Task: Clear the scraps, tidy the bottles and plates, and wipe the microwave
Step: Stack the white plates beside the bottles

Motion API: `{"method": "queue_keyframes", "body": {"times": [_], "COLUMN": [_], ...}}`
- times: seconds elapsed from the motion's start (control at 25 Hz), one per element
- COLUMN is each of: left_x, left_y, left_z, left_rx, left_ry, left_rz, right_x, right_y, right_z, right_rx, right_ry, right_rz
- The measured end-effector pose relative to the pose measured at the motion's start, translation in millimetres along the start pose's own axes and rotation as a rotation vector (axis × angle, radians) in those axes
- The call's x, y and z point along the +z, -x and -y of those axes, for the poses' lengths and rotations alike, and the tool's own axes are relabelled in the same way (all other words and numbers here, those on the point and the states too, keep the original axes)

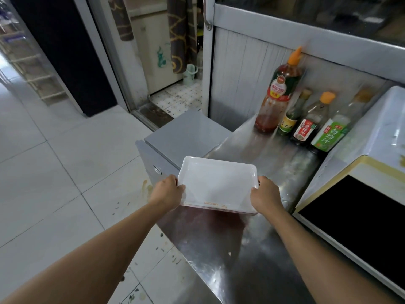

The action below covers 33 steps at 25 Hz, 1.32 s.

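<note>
A stack of white rectangular plates (215, 183) hangs just above the steel counter (219, 249). My left hand (167, 191) grips its left edge and my right hand (266, 195) grips its right edge. Against the back wall stand a tall chili sauce bottle (277, 93) with an orange cap, a small dark bottle (292, 116), a dark sauce bottle (312, 121) with an orange cap and a green-labelled bottle (334, 130). A white microwave (361, 172) with a dark door sits at the right of the counter.
A low grey cabinet (186, 132) stands beyond the counter's far end. The tiled floor (54, 183) on the left carries stains and small scraps (162, 249) near the counter's edge. An open doorway (173, 88) leads to another room.
</note>
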State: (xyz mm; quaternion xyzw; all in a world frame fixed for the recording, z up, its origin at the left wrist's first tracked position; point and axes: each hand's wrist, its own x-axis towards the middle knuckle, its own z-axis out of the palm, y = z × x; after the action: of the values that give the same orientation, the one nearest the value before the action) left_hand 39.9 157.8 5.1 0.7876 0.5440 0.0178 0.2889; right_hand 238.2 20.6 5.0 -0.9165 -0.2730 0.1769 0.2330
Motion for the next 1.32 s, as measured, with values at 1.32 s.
{"method": "queue_keyframes", "body": {"times": [1.32], "left_x": [63.0], "left_y": [-303.8], "left_z": [-172.1], "left_rx": [0.531], "left_ry": [-0.145], "left_rz": [0.306], "right_x": [-4.7], "right_y": [-198.8], "right_z": [-10.6], "right_rx": [0.556], "right_ry": [-0.086], "right_rz": [-0.343]}}
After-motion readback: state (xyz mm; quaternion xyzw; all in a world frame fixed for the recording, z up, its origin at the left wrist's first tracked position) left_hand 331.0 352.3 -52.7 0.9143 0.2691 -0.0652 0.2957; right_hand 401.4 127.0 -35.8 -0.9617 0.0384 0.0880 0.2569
